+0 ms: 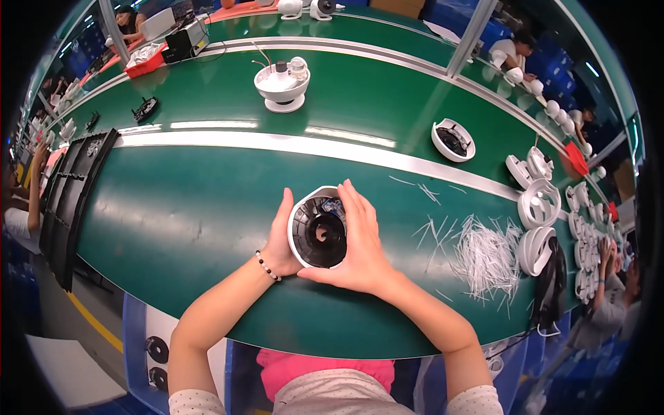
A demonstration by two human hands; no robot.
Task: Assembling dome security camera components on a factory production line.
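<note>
Between my two hands, over the green bench, is a round white plastic housing (300, 257) with a black ribbed inner part (309, 220). A dark round opening sits in its middle, and a small blue piece shows near its upper edge. My left hand (279, 238) cups the left side with the thumb pointing up; a beaded bracelet is on that wrist. My right hand (363, 242) wraps the right side, its fingers along the rim. What lies under the housing is hidden.
Thin white strips (487, 257) lie heaped on the right. Beside them are white ring-shaped shells (539, 204) and a black bag (551, 290). A black tray (76, 200) edges the left. Beyond, the belt carries a white bowl-shaped unit (283, 86) and a white-and-black housing (453, 140).
</note>
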